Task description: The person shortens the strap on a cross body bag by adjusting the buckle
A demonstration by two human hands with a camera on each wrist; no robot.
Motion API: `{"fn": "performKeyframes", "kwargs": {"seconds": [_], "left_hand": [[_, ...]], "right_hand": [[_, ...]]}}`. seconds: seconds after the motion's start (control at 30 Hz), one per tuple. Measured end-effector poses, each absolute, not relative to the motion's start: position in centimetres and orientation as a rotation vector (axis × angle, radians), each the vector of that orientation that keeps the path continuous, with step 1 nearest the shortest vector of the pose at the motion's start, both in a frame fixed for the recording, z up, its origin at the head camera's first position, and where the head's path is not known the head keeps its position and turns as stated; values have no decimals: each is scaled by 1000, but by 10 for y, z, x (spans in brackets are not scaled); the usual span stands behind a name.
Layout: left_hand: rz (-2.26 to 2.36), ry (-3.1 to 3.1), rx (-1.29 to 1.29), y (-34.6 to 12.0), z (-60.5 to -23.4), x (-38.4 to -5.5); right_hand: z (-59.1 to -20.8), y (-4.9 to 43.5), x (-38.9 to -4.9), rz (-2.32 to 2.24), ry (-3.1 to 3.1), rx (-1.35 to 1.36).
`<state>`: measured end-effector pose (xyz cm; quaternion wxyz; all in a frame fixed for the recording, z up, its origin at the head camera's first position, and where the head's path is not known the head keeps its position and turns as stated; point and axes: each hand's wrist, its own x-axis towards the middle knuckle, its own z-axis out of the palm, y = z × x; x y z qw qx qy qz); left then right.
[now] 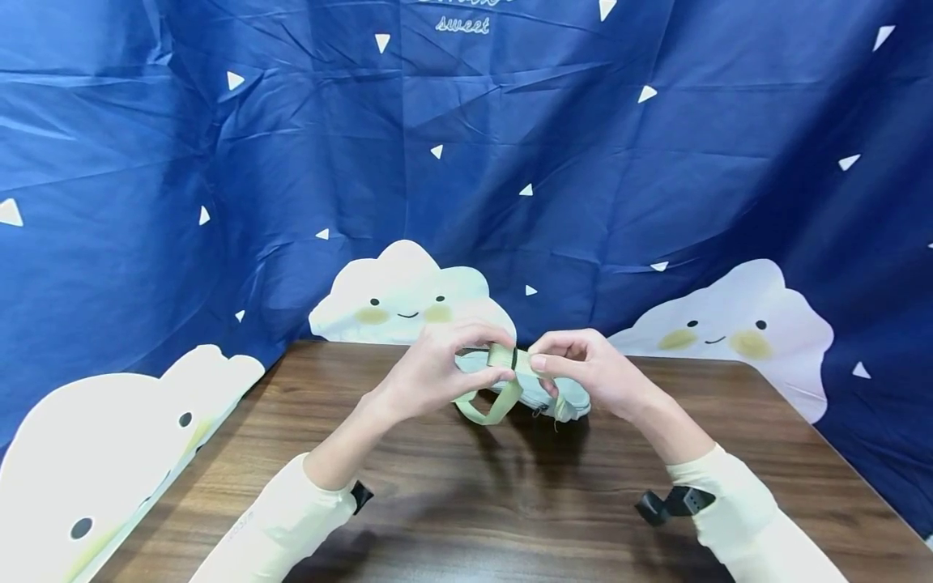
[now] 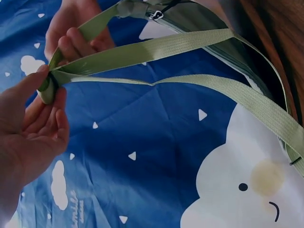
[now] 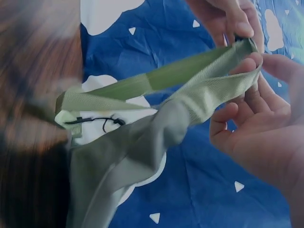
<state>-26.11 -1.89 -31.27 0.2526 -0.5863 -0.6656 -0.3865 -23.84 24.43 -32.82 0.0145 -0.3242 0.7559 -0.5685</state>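
A small grey-green bag (image 1: 578, 398) with a zipper sits past the hands near the table's far side. Its pale green webbing strap (image 2: 190, 42) runs up to both hands and hangs in a loop between them and the bag. My left hand (image 1: 437, 368) pinches the strap between thumb and fingers at a narrow dark slider buckle (image 1: 514, 359). Just right of the buckle, my right hand (image 1: 586, 368) holds the webbing between thumb and fingertips. In the right wrist view, the strap bends round the right fingers (image 3: 251, 61), and the bag's body (image 3: 123, 166) hangs below, blurred.
The brown wooden table (image 1: 452, 502) extends under both forearms. Behind it hangs a blue cloth (image 1: 466, 162) with white triangles and smiling clouds. A black band with a small device (image 1: 674, 504) is worn at the right sleeve.
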Motion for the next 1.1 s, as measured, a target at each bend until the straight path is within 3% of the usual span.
{"fn": "performKeyframes", "kwargs": {"seconds": [1.1], "left_hand": [[-991,-1852,-1624,-9,-325,-262]], "right_hand": [[-332,235,-237,-1831,2198,-998]]}}
